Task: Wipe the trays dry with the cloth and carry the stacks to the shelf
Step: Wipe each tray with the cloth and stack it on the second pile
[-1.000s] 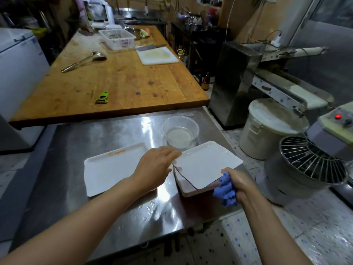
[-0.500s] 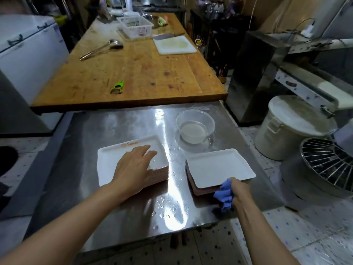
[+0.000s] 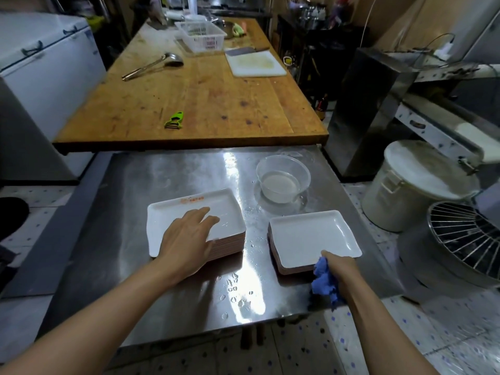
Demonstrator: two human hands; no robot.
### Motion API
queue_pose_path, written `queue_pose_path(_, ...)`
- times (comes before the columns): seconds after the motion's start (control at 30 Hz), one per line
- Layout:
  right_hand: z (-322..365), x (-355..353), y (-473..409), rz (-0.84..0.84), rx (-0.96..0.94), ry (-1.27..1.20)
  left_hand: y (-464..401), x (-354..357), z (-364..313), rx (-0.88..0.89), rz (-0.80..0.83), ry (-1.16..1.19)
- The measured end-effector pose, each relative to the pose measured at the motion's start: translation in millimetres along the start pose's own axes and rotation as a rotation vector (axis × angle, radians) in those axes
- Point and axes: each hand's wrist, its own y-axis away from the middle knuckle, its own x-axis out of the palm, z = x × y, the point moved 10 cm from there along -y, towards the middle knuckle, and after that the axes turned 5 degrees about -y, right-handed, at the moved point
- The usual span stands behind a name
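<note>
1. Your left hand [image 3: 186,239] lies flat, fingers spread, on the left stack of trays [image 3: 200,212].
2. Your right hand [image 3: 339,269] grips the bunched blue cloth [image 3: 323,282] at the near edge of the right stack of trays [image 3: 311,236].
3. Both stacks sit apart on the wet steel surface [image 3: 167,182], near a clear bowl [image 3: 282,178].

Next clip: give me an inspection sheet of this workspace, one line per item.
Surface: stainless steel table, water droplets near its front edge.
Job's things: two stacks of white rectangular trays, left stack and right stack; crumpled blue cloth.
Clutter: clear plastic bowl of cloudy liquid.
Hands: left hand rests flat on left stack; right hand grips cloth at right stack's near corner.
Cables: nothing seen on the table.
Surroundings: wooden table with green peeler, ladle, white cutting board; lidded white bucket.
</note>
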Motion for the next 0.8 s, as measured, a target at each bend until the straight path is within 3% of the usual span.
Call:
queue_pose_path(0.1,20.4,15.3,14.6,0.031,-0.067,-0.053,4.4,0.7,6.1,-0.019,0.003,0.007)
queue_pose_path(0.17,42.9,42.5,34.4,0.176,-0.100,-0.113,7.9,0.2,14.4,-0.048,0.007,0.017)
queue_pose_path(0.33,113.4,108.9,88.3,0.379,-0.405,-0.034,17.4,-5.1,49.5,-0.161,0.002,0.068)
queue_pose_path(0.57,140.4,185.2,103.7,0.268,-0.677,0.205,27.6,-2.4,102.5,-0.344,0.004,0.163)
queue_pose_path(0.8,131.1,218.1,108.0,-0.083,-1.011,1.015,31.8,29.2,124.6,-0.453,0.147,0.300)
